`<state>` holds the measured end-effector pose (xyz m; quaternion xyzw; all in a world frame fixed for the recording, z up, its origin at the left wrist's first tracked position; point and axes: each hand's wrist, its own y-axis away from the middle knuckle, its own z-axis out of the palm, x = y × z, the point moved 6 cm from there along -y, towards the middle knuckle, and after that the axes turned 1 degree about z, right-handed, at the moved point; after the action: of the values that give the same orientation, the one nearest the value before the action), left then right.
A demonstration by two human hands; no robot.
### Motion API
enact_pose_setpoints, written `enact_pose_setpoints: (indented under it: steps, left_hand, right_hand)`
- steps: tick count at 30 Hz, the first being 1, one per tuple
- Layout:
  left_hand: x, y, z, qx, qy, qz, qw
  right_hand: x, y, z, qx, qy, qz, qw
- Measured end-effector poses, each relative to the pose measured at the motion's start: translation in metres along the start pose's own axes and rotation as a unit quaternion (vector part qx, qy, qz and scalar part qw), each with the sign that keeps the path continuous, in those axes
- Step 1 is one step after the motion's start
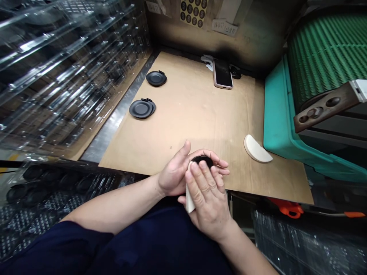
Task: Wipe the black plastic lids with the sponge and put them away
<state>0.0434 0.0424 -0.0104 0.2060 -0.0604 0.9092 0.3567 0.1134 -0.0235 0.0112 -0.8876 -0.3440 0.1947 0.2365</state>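
Though mostly hidden, black disc [204, 158] in grip of left hand [176, 174], white pad [189, 204] in right hand [210, 202].

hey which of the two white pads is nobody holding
The half-round pad, lying on the cardboard beside the teal bin; the other pad is under the right hand.

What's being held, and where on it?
A black disc, cupped at its far edge by the left hand; and a white pad, the right hand across its upper face. Other contacts are hidden.
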Motion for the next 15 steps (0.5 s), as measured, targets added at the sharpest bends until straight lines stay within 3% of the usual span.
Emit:
enact_pose_setpoints:
  steps: [2,6,11,15]
  left_hand:
    - [-0.0002,-0.0002,0.0003,-0.002,-0.005,-0.004,1.000]
    - [0.0023,-0.0002,-0.0038,0.023,-0.023,0.009,0.999]
    - [0.0008,0.0010,-0.0032,0.005,-0.016,-0.007,1.000]
    - [0.0031,0.0016,-0.0041,0.024,-0.027,0.007,0.999]
  right_hand:
    - [0.0025,-0.0003,-0.0017,0.004,0.008,0.010,1.000]
    - [-0.0029,-0.0008,-0.0012,-0.022,-0.018,-0.040,0.999]
    - [0.0038,-0.0006,-0.0021,-0.013,-0.002,-0.007,1.000]
    - [-0.0033,0.0024,0.0012,-0.036,-0.019,-0.043,0.998]
